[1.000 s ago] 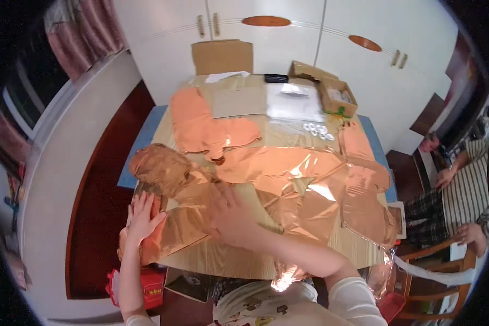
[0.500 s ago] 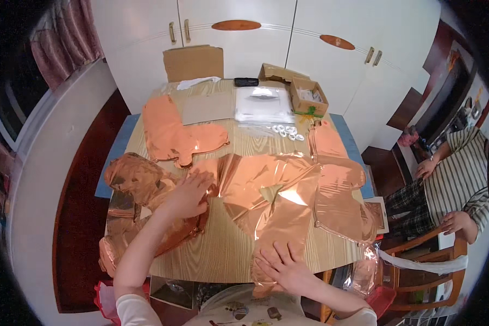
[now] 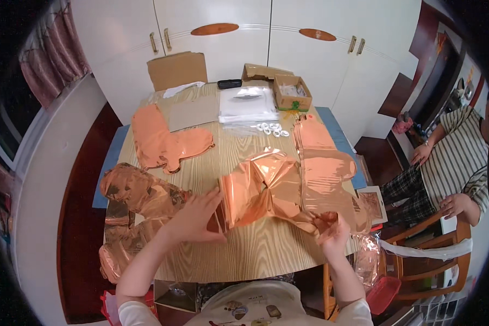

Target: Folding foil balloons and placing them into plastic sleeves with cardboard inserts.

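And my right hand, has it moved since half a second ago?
Yes. Judged against the table, your right hand has moved to the right and farther in from the near edge.

Behind the table (image 3: 244,255) with pale wood grain, there stands a wide white cabinet (image 3: 223,54), with brass-coloured handles (image 3: 167,39) and orange-brown ovals (image 3: 214,29) on its front. At the left is a whitish wall (image 3: 65,141), then a dark window (image 3: 5,130) and a pinkish curtain (image 3: 51,54). The floor (image 3: 81,239) is dark reddish brown. A wooden chair (image 3: 413,227) stands at the right.
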Demonstrator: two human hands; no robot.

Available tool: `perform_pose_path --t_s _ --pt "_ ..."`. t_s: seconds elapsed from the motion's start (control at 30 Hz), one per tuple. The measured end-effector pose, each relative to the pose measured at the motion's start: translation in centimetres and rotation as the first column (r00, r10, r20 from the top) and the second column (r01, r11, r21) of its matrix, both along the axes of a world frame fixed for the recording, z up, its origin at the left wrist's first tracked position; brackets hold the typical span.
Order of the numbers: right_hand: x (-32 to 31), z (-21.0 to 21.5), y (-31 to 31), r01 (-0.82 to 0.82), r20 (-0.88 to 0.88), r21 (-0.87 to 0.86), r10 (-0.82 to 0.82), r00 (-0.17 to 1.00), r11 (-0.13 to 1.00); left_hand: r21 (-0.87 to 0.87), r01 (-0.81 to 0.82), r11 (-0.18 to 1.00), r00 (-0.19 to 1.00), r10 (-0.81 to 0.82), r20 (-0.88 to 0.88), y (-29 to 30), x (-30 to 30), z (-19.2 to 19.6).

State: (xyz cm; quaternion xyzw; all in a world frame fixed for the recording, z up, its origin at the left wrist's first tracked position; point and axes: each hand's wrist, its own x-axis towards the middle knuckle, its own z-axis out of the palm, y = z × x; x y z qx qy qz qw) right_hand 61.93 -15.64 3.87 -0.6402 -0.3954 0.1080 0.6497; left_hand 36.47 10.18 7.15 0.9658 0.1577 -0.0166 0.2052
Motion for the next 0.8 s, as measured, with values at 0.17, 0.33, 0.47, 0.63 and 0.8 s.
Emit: perform_pose_path --t_s 0.17,0.33,0.47,0.63,0.8 --pt "-0.3 1.4 1.9 0.001 -0.193 0.06 0.011 0.981 0.998 0.346 -0.091 0.934 0.996 0.089 0.021 -5.6 -0.6 -0.5" --pt "1.6 2.9 0.8 0.029 0.16 -0.015 -0.026 0.987 0.999 0.302 -0.342 0.89 0.94 0.325 0.105 -3.2 -0.4 -4.1" --pt "2.9 3.5 0.3 0.153 0.43 -0.049 -0.117 0.895 0.987 0.496 -0.374 0.784 0.92 0.248 0.302 -1.2 -2.3 -0.5" --pt "3.8 1.8 -2.7 0.046 0.354 -0.164 0.015 0.935 0.985 0.709 -0.257 0.657 0.962 0.102 0.254 -3.2 -4.6 4.1" --pt "2.3 2.8 -1.7 -0.092 0.76 -0.165 0.186 0.622 0.982 0.664 -0.076 0.744 0.995 0.104 -0.003 -9.3 -5.8 2.2"
